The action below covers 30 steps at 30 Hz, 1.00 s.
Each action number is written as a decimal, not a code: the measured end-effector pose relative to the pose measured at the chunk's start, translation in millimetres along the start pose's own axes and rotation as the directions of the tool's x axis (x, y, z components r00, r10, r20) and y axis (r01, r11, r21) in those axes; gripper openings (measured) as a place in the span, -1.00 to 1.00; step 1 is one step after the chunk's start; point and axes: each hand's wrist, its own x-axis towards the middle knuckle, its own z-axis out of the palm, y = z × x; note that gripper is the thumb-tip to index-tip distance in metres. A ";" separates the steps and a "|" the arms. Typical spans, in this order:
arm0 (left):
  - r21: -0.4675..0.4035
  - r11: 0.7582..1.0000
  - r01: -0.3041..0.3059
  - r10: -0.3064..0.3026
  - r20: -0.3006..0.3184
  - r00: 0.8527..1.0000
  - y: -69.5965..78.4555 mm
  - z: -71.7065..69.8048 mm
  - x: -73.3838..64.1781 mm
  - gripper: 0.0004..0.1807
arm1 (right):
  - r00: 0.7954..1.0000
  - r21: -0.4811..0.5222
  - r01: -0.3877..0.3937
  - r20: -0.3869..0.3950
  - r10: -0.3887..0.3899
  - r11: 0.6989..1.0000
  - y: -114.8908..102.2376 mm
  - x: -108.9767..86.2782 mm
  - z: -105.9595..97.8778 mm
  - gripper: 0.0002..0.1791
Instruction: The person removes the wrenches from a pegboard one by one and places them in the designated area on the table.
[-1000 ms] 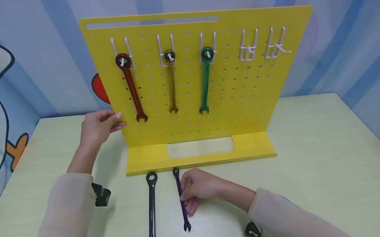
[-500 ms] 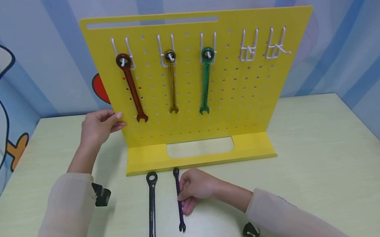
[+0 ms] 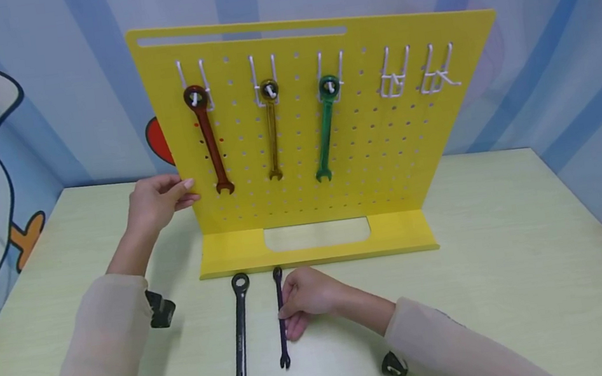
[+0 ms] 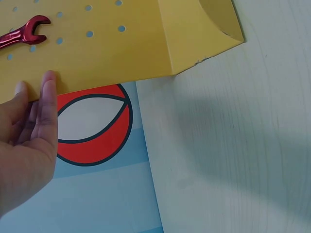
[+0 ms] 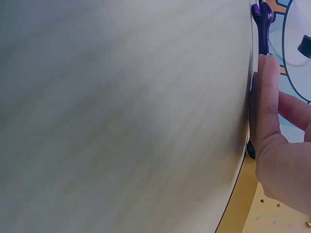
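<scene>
My left hand (image 3: 151,202) holds the left edge of a yellow pegboard (image 3: 257,202), thumb at the front face. In the left wrist view, a red wrench's open jaw (image 4: 33,33) shows near those fingertips. Below the board's base, my right hand (image 3: 309,295) pinches a small dark purple combination wrench (image 3: 284,344) by its shaft, low over the table. Its open end (image 5: 263,17) sticks out past the fingers in the right wrist view. A larger dark grey combination wrench (image 3: 240,344) lies just left of it.
Red (image 3: 210,143), gold (image 3: 273,134) and green (image 3: 325,130) wrenches hang from white hooks on the board. Two bare hooks, one (image 3: 393,78) beside the other (image 3: 437,75), are at upper right. The pale table (image 3: 495,250) meets a patterned wall behind.
My right hand has shifted slightly left with the purple wrench, whose lower end has swung left. The left hand stays at the board's edge.
</scene>
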 end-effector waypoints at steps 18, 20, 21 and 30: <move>0.003 1.000 -0.003 0.003 0.006 1.000 -0.2 -1.4 0.1 -0.60 | 1.000 -0.002 -0.016 -0.004 0.016 1.000 -1.1 1.0 0.3 -0.90; 0.003 1.000 -0.001 0.001 0.006 1.000 -0.1 -1.4 0.0 -0.60 | 1.000 0.002 -0.019 -0.005 0.019 1.000 -1.1 1.0 0.0 -0.90; 0.001 1.000 -0.001 0.001 0.007 1.000 -0.1 -1.4 0.0 -0.60 | 1.000 0.007 -0.020 -0.004 0.020 1.000 -1.3 0.5 -0.1 -0.90; 0.006 1.000 -0.001 0.001 0.006 1.000 -0.2 -1.1 -0.2 -0.60 | 1.000 0.024 -0.006 0.017 0.005 1.000 -0.3 -2.3 -3.3 -0.95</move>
